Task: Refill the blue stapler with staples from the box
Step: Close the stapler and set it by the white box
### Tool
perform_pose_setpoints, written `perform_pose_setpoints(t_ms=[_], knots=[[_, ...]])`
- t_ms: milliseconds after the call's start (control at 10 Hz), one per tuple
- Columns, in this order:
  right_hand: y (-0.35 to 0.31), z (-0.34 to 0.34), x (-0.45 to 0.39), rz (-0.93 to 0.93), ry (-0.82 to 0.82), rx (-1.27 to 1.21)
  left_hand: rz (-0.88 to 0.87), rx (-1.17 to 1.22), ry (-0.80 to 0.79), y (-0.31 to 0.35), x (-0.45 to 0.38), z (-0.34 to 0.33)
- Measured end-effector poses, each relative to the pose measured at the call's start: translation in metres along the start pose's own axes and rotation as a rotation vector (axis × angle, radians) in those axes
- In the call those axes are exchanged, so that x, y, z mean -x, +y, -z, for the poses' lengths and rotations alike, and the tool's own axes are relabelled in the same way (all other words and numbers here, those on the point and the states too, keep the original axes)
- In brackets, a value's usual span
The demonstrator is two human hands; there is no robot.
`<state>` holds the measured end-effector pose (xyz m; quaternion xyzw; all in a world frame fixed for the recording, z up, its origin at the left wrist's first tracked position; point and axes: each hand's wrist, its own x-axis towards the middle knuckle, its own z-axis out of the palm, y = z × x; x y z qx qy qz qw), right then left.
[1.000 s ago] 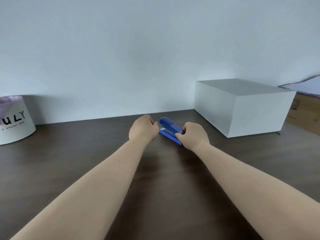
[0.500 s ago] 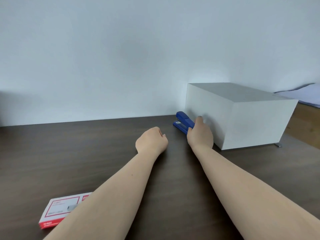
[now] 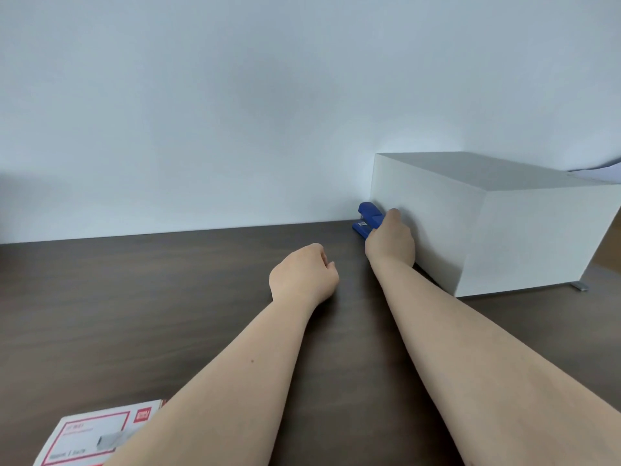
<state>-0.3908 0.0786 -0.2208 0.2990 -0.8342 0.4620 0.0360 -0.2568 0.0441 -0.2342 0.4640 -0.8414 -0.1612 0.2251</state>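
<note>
Since a second ago the stapler (image 3: 368,219) has gone from mid-table to beside the white block (image 3: 470,223), right hand (image 3: 389,242) gripping its near end. Its long axis runs away beyond the fingers (image 3: 392,215). Left hand (image 3: 302,272) is curled, empty. Staple box (image 3: 97,435) lies well behind both hands.

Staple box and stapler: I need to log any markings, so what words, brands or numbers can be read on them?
Staple box: red logo patch and lines of print, all too blurred to read.
Blue stapler: small white label with dark marks, too small to read.
No other text shows.
</note>
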Motion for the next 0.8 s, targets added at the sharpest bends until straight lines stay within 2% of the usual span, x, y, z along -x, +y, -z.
perform_pose_setpoints(t_ms=[400, 600, 800], knots=[[0.010, -0.020, -0.020, 0.086, -0.104, 0.072, -0.030, 0.004, -0.011, 0.000, -0.001, -0.001], [0.009, -0.005, 0.000, 0.169, -0.191, 0.253, -0.047, 0.029, -0.022, 0.001, 0.007, 0.005], [0.013, 0.018, 0.037, 0.146, -0.281, 0.274, -0.020, 0.135, -0.073, -0.003, 0.020, 0.010]])
